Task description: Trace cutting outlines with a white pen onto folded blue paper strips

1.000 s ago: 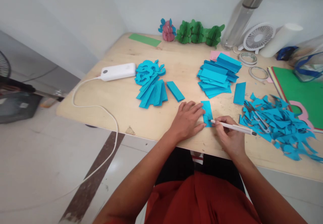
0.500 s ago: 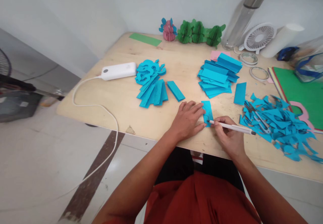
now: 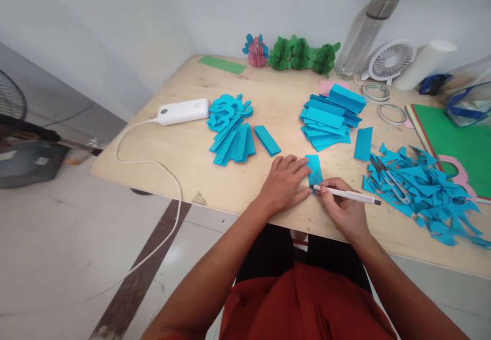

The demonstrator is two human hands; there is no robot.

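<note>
A small blue paper strip (image 3: 314, 166) lies near the table's front edge, with a curved pen line on its lower part. My left hand (image 3: 286, 184) rests flat beside it, fingers stretched out and fingertips pressing its left edge. In my right hand (image 3: 345, 209) is a white pen (image 3: 353, 195), its tip touching the strip's lower end. Left of the strip lies a single folded blue piece (image 3: 267, 140), and beyond it a fan of blue strips (image 3: 233, 143) with cut blue shapes (image 3: 226, 111) above. A stack of folded blue papers (image 3: 326, 117) sits behind my right hand.
Blue scraps (image 3: 429, 191) with scissors (image 3: 391, 179) on them spread at the right. Tape rolls (image 3: 391, 114), a small fan (image 3: 390, 60), a bottle (image 3: 362, 38) and green paper (image 3: 460, 145) stand or lie behind. A white power bank (image 3: 184, 112) with a cable is at the left.
The pen tip has moved slightly left and down on the strip, my right hand moving with it. The curved line shows more clearly. My left hand stays on the strip; the view has tilted slightly.
</note>
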